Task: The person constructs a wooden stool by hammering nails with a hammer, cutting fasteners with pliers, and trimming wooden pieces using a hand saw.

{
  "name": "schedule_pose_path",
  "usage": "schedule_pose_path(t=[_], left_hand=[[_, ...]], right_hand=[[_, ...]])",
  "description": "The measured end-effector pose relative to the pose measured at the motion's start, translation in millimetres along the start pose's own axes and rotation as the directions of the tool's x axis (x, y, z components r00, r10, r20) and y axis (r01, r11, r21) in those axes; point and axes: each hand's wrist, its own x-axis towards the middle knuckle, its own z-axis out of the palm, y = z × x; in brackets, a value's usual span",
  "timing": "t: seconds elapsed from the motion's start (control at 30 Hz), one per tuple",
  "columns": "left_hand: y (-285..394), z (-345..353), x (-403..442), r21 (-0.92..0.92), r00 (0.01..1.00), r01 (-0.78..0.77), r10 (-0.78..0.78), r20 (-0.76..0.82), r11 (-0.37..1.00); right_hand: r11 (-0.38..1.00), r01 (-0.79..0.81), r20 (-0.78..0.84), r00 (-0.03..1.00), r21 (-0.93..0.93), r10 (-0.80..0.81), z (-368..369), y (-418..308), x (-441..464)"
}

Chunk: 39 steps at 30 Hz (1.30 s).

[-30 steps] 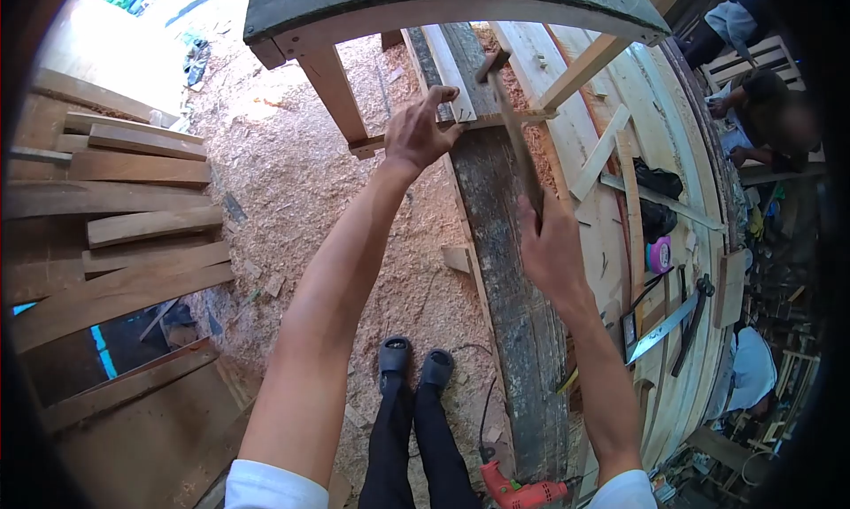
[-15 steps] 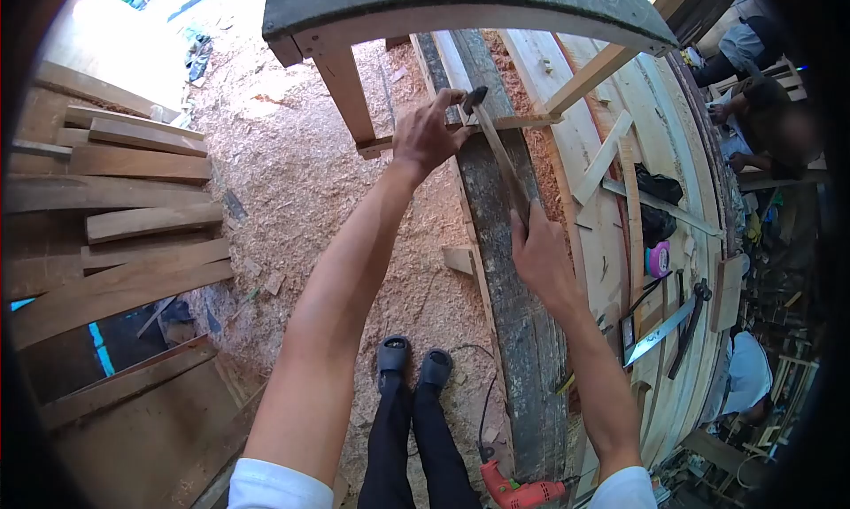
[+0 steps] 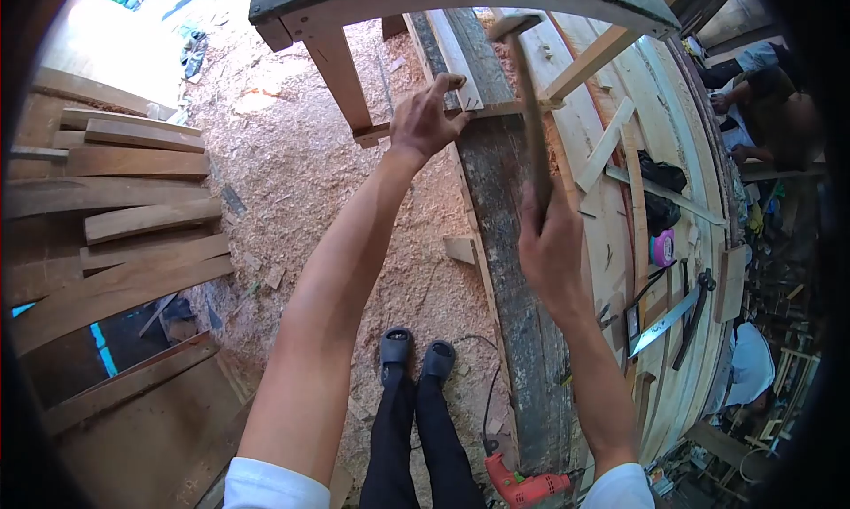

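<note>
My right hand (image 3: 553, 248) is closed around the wooden handle of a hammer (image 3: 534, 119). The hammer's dark head is raised, up and to the right of my left hand (image 3: 423, 124). With fingers and thumb, that hand grips the end of a pale wooden strip (image 3: 454, 59) where it meets a thin crosspiece (image 3: 503, 109). A thin dark mark, possibly a nail, shows near the strip's end. The crosspiece joins the legs of a wooden frame (image 3: 341, 84) topped by a curved dark board (image 3: 460, 3). Part of the joint is hidden behind my left fingers.
Beneath the work runs a weathered plank (image 3: 505, 208). On the boards to the right lie a handsaw (image 3: 664, 323) and a pink roll (image 3: 661, 248). A red drill (image 3: 524, 487) sits near my feet. Wood shavings cover the ground; stacked boards (image 3: 142, 161) stand left. Another person (image 3: 770, 111) works far right.
The hammer has swung up and right, its head lifting away from the strip's end beside my left hand. My left hand keeps its grip at nearly the same place.
</note>
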Motion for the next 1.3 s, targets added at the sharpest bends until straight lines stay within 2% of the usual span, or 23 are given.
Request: schedule_pose_path(t=[0.07, 0.1, 0.17, 0.2, 0.27, 0.3, 0.37, 0.4, 0.47, 0.6, 0.67, 0.7, 0.77, 0.83, 0.9, 0.97, 1.0, 1.07, 1.13, 1.17, 1.2, 1.27, 1.3], left_hand=[[4, -4, 0, 0.006, 1.000, 0.008, -0.008, 0.020, 1.000], [7, -5, 0, 0.025, 0.996, 0.063, -0.065, 0.060, 0.998], [9, -9, 3, 0.050, 0.989, 0.109, -0.113, 0.092, 0.993], [9, -9, 5, 0.030, 0.993, 0.085, -0.087, 0.075, 0.996], [6, -5, 2, 0.005, 0.995, 0.072, -0.072, 0.069, 0.997], [5, -5, 2, 0.016, 0.997, 0.057, -0.058, 0.060, 0.998], [5, -5, 1, 0.015, 0.998, 0.044, -0.045, 0.047, 0.999], [5, -4, 0, 0.014, 0.998, 0.045, -0.046, 0.046, 0.999], [1, -3, 2, 0.025, 1.000, 0.010, -0.011, 0.017, 1.000], [4, -3, 2, 0.007, 0.991, 0.091, -0.091, 0.097, 0.996], [3, -4, 2, 0.010, 0.998, 0.034, -0.034, 0.046, 0.999], [2, -4, 1, -0.003, 0.998, 0.039, -0.039, 0.047, 0.999], [5, -5, 3, 0.033, 0.995, 0.066, -0.068, 0.070, 0.997], [7, -8, 7, 0.072, 0.991, 0.090, -0.096, 0.089, 0.993], [8, -8, 4, 0.006, 0.994, 0.075, -0.075, 0.078, 0.997], [5, -6, 3, 0.014, 0.996, 0.058, -0.059, 0.060, 0.998], [5, -5, 2, 0.023, 0.999, 0.036, -0.037, 0.040, 0.999], [4, -4, 1, 0.013, 0.998, 0.051, -0.052, 0.044, 0.999], [7, -7, 6, 0.010, 0.998, 0.048, -0.048, 0.042, 0.999], [8, -7, 6, 0.038, 0.982, 0.143, -0.146, 0.116, 0.989], [8, -5, 4, 0.037, 0.982, 0.144, -0.147, 0.117, 0.989], [6, -5, 3, -0.010, 0.999, 0.039, -0.039, 0.023, 0.999], [3, -3, 2, -0.006, 0.999, 0.037, -0.036, 0.024, 0.999]], right_hand=[[0.999, 0.031, -0.014, 0.999, -0.018, -0.032, 5, 12, 1], [0.999, 0.034, -0.018, 0.999, -0.021, -0.034, 4, 17, 2], [0.944, -0.002, 0.149, 0.987, -0.331, 0.055, 3, 21, 7], [0.944, 0.004, 0.144, 0.989, -0.330, 0.046, 2, 16, 9], [0.997, 0.040, 0.004, 0.999, -0.066, -0.039, -1, 7, 5], [0.997, 0.037, 0.010, 0.999, -0.066, -0.036, 1, 8, 3], [0.995, 0.078, -0.082, 0.994, 0.059, -0.073, 5, 12, 1], [0.995, 0.078, -0.081, 0.994, 0.057, -0.073, 8, 22, 2], [0.969, -0.075, 0.138, 0.984, -0.234, 0.110, 17, 48, 7], [0.988, -0.099, 0.106, 0.988, -0.117, 0.111, 2, 23, 4], [0.999, -0.038, -0.043, 0.998, 0.023, 0.039, 4, 12, 2], [0.999, -0.042, -0.043, 0.998, 0.024, 0.043, 9, 23, 1], [0.988, -0.002, 0.142, 0.990, -0.153, 0.024, 23, 52, 1], [0.988, -0.064, 0.143, 0.986, -0.141, 0.084, 13, 38, 4], [0.982, -0.136, 0.156, 0.975, -0.132, 0.156, 3, 23, 3], [0.993, -0.099, 0.022, 0.995, 0.066, 0.097, 0, 14, 0], [0.992, -0.105, 0.026, 0.994, 0.067, 0.104, 7, 24, -2], [0.997, -0.044, 0.146, 0.988, -0.067, 0.054, 22, 50, -3], [0.992, -0.020, 0.175, 0.984, -0.125, 0.042, 21, 45, -5], [0.982, 0.011, 0.213, 0.977, -0.189, 0.030, 20, 41, -4], [0.982, 0.010, 0.214, 0.976, -0.189, 0.032, 14, 32, -4], [0.990, -0.136, 0.079, 0.988, 0.034, 0.133, 1, 10, -4], [0.990, -0.135, 0.077, 0.988, 0.038, 0.132, 0, 12, -4]])
